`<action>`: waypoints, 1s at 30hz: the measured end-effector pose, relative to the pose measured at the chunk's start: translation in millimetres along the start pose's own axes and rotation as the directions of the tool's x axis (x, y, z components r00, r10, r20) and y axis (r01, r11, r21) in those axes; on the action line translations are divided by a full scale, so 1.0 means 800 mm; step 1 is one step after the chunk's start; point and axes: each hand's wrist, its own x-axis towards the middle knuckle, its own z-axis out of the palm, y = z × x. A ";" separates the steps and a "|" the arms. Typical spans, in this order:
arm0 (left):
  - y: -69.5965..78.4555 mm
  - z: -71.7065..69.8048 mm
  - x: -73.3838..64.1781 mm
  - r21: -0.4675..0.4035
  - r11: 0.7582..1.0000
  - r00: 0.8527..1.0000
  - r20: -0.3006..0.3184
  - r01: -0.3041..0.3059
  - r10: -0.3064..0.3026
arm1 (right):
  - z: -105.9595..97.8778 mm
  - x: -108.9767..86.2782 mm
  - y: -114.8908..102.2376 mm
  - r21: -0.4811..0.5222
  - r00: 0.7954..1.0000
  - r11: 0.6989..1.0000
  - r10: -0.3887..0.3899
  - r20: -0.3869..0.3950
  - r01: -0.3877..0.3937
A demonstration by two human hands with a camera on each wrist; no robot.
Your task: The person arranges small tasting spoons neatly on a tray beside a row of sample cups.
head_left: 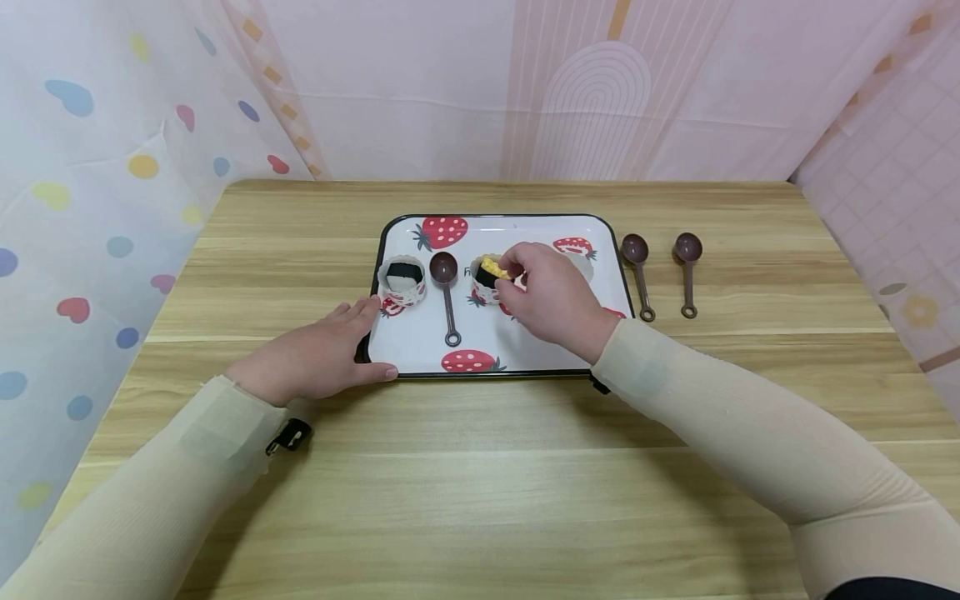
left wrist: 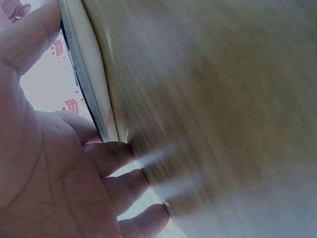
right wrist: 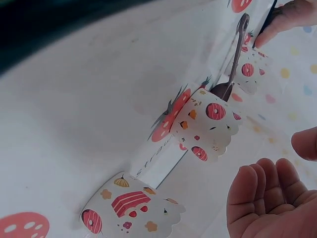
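On the strawberry-printed tray (head_left: 420,354), a paper cup (head_left: 401,292) at left holds white rice with a black band. Beside it lies a brown measuring spoon (head_left: 448,304). A middle paper cup (right wrist: 208,124) contains a sushi piece (head_left: 492,271) topped in yellow. My right hand (head_left: 551,292) hovers at that cup's rim, thumb and fingers apart; in the right wrist view nothing shows between them. A third cup (right wrist: 131,203), mostly hidden behind this hand in the head view, stands further right. My left hand (head_left: 322,354) rests on the tray's near-left corner, thumb along the front rim, fingers extended.
Two more brown measuring spoons, one nearer (head_left: 638,275) and one farther right (head_left: 687,275), lie on the wooden table (head_left: 480,492) beside the tray. A patterned curtain (head_left: 420,92) hangs behind the table's back edge.
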 end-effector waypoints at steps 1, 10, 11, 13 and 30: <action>0.000 0.000 0.000 0.001 1.000 1.000 -0.003 -0.003 0.003 | 0.000 0.000 0.000 -0.002 1.000 1.000 0.001 -0.001 -0.001; -0.002 0.001 0.000 0.001 1.000 1.000 -0.004 0.000 0.000 | 0.000 0.002 0.002 -0.019 1.000 1.000 0.014 -0.002 -0.014; -0.003 0.001 0.000 0.002 1.000 1.000 -0.005 -0.002 0.002 | 0.000 0.002 0.002 -0.021 1.000 1.000 0.015 -0.003 -0.015; -0.003 0.002 0.000 0.001 1.000 1.000 -0.005 -0.003 0.003 | 0.000 0.003 0.003 -0.023 1.000 1.000 0.012 -0.003 -0.012; -0.004 0.003 0.000 -0.005 1.000 1.000 -0.010 -0.006 0.006 | 0.003 0.003 0.003 -0.026 1.000 1.000 0.005 0.000 -0.005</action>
